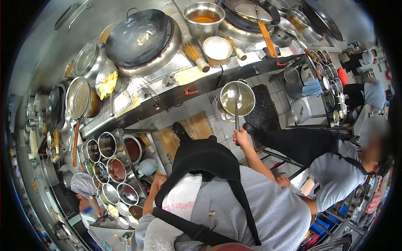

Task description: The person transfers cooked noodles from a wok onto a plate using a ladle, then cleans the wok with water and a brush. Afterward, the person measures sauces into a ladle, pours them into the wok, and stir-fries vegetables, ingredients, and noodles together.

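Observation:
My right hand (pixel 241 138) is closed around the handle of a metal ladle (pixel 236 115). The ladle's bowl is over the mouth of a steel pot (pixel 250 100) with pale contents; whether it touches them I cannot tell. My left hand (pixel 159 180) is low on the left, beside the cart of sauce containers. Its fingers look curled, with a small orange-brown bit showing at them; what they hold is not clear. Close to it are a pale rounded jug (pixel 148 167) and a container of dark red sauce (pixel 132 150).
A wok (pixel 136 35) sits on the stove counter (pixel 167 90), near bamboo brushes (pixel 194 54) and a bowl of white contents (pixel 217 48). A long-handled strainer (pixel 78 100) hangs over the left edge. A co-worker (pixel 335 167) stands close on my right. Flattened cardboard (pixel 199 125) covers some floor.

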A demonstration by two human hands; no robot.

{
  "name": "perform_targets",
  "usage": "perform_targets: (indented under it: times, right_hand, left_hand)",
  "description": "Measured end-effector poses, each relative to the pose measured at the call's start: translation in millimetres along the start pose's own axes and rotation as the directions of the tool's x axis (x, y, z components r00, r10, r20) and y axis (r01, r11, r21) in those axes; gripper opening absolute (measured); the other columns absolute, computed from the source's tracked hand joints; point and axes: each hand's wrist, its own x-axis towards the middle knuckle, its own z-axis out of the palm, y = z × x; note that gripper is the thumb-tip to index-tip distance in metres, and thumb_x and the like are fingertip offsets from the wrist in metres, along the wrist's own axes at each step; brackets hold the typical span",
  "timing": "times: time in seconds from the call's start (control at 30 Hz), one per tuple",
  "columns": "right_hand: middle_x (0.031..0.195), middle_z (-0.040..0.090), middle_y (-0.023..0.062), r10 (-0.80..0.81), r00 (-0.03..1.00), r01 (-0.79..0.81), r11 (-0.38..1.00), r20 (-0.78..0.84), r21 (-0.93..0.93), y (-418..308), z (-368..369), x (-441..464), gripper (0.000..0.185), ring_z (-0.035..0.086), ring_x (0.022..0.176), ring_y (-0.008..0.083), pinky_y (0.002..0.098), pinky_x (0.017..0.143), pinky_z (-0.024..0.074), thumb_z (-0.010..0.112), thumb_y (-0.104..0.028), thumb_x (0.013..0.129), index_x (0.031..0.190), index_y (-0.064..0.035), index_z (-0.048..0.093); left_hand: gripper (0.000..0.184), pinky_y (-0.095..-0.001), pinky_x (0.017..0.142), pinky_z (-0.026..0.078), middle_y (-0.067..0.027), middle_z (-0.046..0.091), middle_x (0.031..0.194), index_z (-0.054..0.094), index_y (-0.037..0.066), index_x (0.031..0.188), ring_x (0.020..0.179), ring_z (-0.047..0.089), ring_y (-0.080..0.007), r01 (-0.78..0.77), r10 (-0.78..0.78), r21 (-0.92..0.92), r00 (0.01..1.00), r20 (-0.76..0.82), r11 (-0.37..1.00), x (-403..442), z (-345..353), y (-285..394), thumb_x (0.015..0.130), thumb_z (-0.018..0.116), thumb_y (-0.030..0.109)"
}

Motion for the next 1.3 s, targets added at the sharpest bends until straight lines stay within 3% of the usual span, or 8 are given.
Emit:
perform_targets:
  times: [0.13, 0.23, 0.43, 0.5, 0.6, 0.93, 1.13, 1.3]
  right_hand:
    - [0.060, 0.048, -0.0001, 0.044, 0.998, -0.050, 0.993, 0.055, 0.108, -2, 4, -3, 0.011, 0.046, 0.043, 0.0093, 0.0262, 0.035, 0.0394, 0.056, -0.013, 0.092, 0.090, -0.0091, 0.046]
    - [0.059, 0.048, 0.0001, 0.040, 0.998, -0.047, 0.989, 0.054, 0.138, 4, 7, -8, 0.009, 0.045, 0.042, 0.0091, 0.0262, 0.035, 0.0387, 0.055, -0.013, 0.092, 0.091, -0.0081, 0.048]
    - [0.060, 0.048, -0.0004, 0.033, 0.999, -0.040, 0.985, 0.042, 0.170, 8, 1, -23, 0.010, 0.045, 0.042, 0.0086, 0.0252, 0.035, 0.0374, 0.056, -0.014, 0.093, 0.090, -0.0097, 0.048]
    - [0.059, 0.047, -0.0004, 0.036, 0.999, -0.044, 0.974, 0.041, 0.224, 5, -3, -29, 0.008, 0.043, 0.041, 0.0085, 0.0258, 0.035, 0.0366, 0.056, -0.013, 0.092, 0.090, -0.0098, 0.049]
    - [0.062, 0.047, -0.0009, 0.062, 0.993, -0.093, 0.924, 0.096, 0.370, -3, -13, -46, 0.012, 0.042, 0.043, 0.0067, 0.0248, 0.036, 0.0366, 0.057, -0.015, 0.094, 0.091, -0.0110, 0.046]
    - [0.062, 0.044, -0.0034, 0.050, 0.986, -0.121, 0.873, 0.161, 0.472, -32, -40, -124, 0.011, 0.040, 0.044, 0.0055, 0.0224, 0.038, 0.0341, 0.055, -0.019, 0.097, 0.106, -0.0147, 0.052]
    - [0.062, 0.047, -0.0016, 0.066, 0.995, -0.085, 0.950, 0.074, 0.299, -24, -49, -106, 0.025, 0.043, 0.042, 0.0072, 0.0247, 0.036, 0.0360, 0.056, -0.015, 0.094, 0.119, -0.0118, 0.052]
    - [0.060, 0.046, -0.0012, -0.151, 0.976, 0.105, 0.958, -0.159, -0.265, 1, -58, -91, 0.044, 0.045, 0.042, 0.0085, 0.0256, 0.037, 0.0355, 0.056, -0.008, 0.090, 0.132, -0.0049, 0.046]
  left_hand:
    - [0.030, -0.0404, 0.081, 0.050, -0.0188, 0.068, 0.096, 0.070, 0.005, 0.092, 0.095, 0.064, -0.0338, 0.085, -0.081, 0.031, 0.991, -0.108, 0.996, 25, -5, -15, 0.085, 0.052, 0.028]
    - [0.027, -0.0392, 0.082, 0.049, -0.0187, 0.068, 0.094, 0.071, 0.004, 0.094, 0.096, 0.064, -0.0317, 0.218, -0.328, -0.557, 0.939, -0.104, 0.801, 21, -48, 13, 0.086, 0.053, 0.024]
    - [0.024, -0.0393, 0.077, 0.051, -0.0158, 0.068, 0.089, 0.071, 0.005, 0.093, 0.088, 0.065, -0.0321, 0.218, -0.283, -0.459, 0.956, -0.079, 0.862, 24, -64, 12, 0.087, 0.056, 0.023]
    - [0.021, -0.0415, 0.073, 0.052, -0.0151, 0.068, 0.087, 0.071, 0.007, 0.089, 0.084, 0.065, -0.0330, -0.120, 0.156, 0.200, 0.973, -0.171, 0.972, 34, -34, -20, 0.084, 0.056, 0.020]
    - [0.020, -0.0433, 0.070, 0.053, -0.0151, 0.068, 0.087, 0.071, 0.010, 0.086, 0.081, 0.066, -0.0337, -0.148, 0.217, 0.335, 0.960, -0.177, 0.930, 30, -26, -24, 0.083, 0.053, 0.018]
    - [0.025, -0.0448, 0.074, 0.052, -0.0161, 0.068, 0.089, 0.070, 0.008, 0.090, 0.087, 0.066, -0.0340, -0.091, 0.105, 0.204, 0.993, -0.062, 0.975, 36, -29, -18, 0.087, 0.048, 0.020]
    - [0.024, -0.0449, 0.075, 0.051, -0.0162, 0.069, 0.092, 0.071, 0.007, 0.088, 0.087, 0.065, -0.0346, -0.026, 0.026, 0.002, 0.973, -0.227, 1.000, 30, -98, 30, 0.087, 0.052, 0.022]
    - [0.025, -0.0424, 0.075, 0.051, -0.0153, 0.070, 0.089, 0.073, 0.006, 0.085, 0.084, 0.065, -0.0358, -0.082, 0.019, -0.264, 0.972, -0.232, 0.961, 47, -77, -2, 0.084, 0.060, 0.027]
